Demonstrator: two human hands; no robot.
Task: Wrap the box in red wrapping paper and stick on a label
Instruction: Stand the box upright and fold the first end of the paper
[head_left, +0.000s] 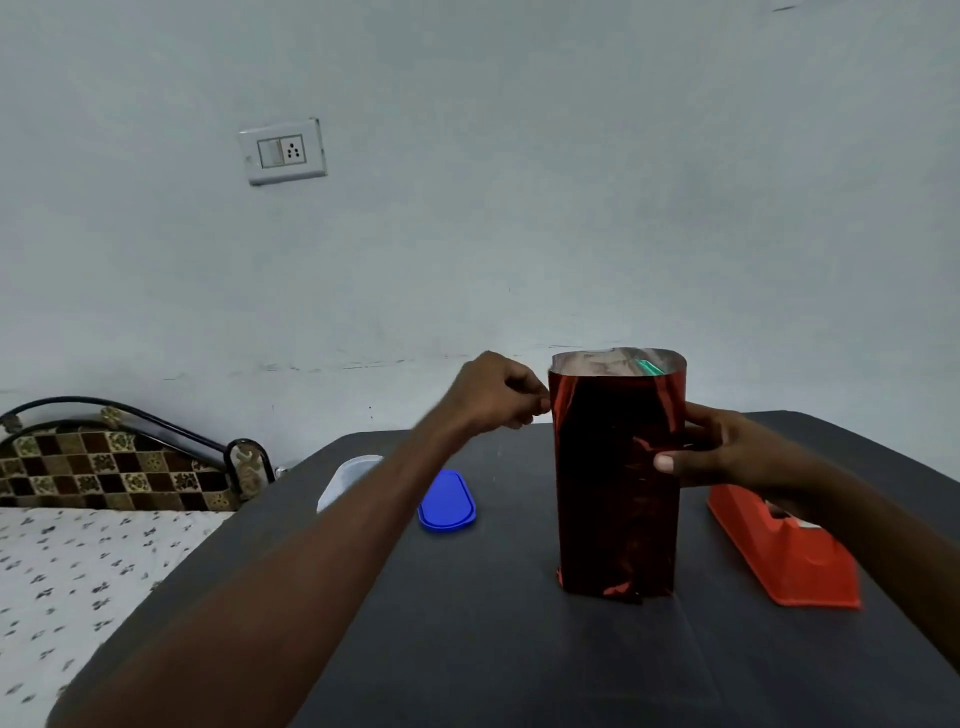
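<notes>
Toward the tabletop's (467, 649) far right I see the box (617, 483) upright in red wrapping paper, my right hand (711, 452) gripping its right side, thumb across the front, my left hand (498, 395) with fingertips pinched together at the paper's upper left edge, a red tape dispenser (779, 551) just beside.

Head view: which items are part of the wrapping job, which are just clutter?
In use:
- box, upright, sleeved in red paper, top open
- left hand pinching the paper's top left edge
- right hand gripping the right side
- tape dispenser

Lying about:
- blue lid
- clear tub
- bed
- wall socket
</notes>
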